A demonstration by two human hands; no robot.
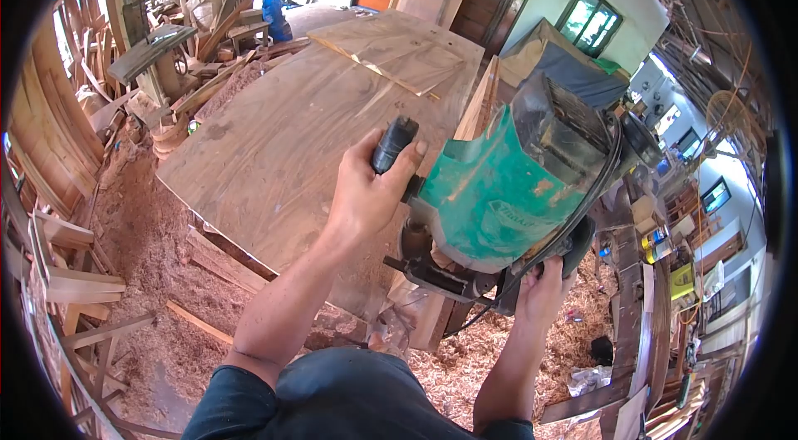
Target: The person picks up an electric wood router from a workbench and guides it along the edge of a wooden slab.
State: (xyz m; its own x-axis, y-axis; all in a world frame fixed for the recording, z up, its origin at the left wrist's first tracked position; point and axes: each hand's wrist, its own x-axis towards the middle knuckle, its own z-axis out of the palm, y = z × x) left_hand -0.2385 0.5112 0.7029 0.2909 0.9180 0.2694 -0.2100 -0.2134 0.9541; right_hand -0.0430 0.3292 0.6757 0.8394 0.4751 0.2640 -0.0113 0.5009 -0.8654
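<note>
My left hand (363,195) is closed round a short black cylinder (395,143), which sticks up between thumb and fingers. Whether it joins the tool beside it is hidden. Right of that hand a large green power router (507,191) leans at a tilt, with a dark vented top, scuffed green housing and black metal base. Low on its right side, my right hand (546,282) has its fingers curled round the black handle (576,245). A dark cord runs down along the housing close to this hand. Wood pieces stand under the router's base.
Just beyond my left hand lies a broad wooden panel (316,116), with a thin wood strip (366,64) across it. Shavings (141,274) cover the floor. Scrap wood (224,24) is piled at the back left; a cluttered bench (657,315) runs along the right.
</note>
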